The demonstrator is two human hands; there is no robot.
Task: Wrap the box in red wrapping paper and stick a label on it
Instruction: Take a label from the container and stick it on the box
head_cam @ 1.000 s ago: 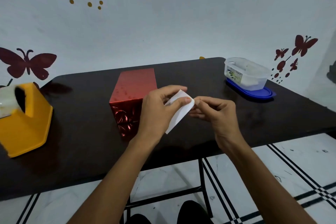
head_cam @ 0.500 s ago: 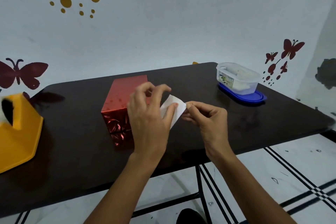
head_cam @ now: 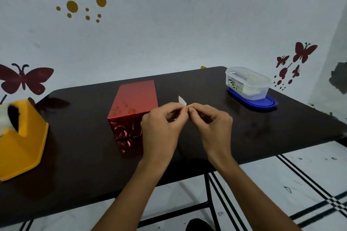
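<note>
Wrapping on box: the box (head_cam: 134,99) is fully covered in shiny red paper. The top face is smooth with a faint pattern. The near end face is creased and crinkled, with a fold line across it.
Box position: stands on the dark table (head_cam: 75,146), left of centre, its long side running away from the camera. The lower right part of its near end is hidden behind the left hand (head_cam: 161,127).
Label: a small white label (head_cam: 182,101), of which only a pointed tip shows above the fingertips. It is held in the air over the table, just right of the box and apart from it.
Left hand: back toward the camera, fingers (head_cam: 178,113) curled, thumb and forefinger pinching the label's lower part.
Right hand: the right hand (head_cam: 212,124) has its fingers curled inward, tips meeting the left hand's at the label and pinching it too.
Forearms: both rise from the bottom edge and converge above the table's near edge.
Surroundings: yellow tape dispenser (head_cam: 22,137) at the table's left edge; clear plastic container (head_cam: 247,82) standing on a blue lid (head_cam: 262,104) at far right.
</note>
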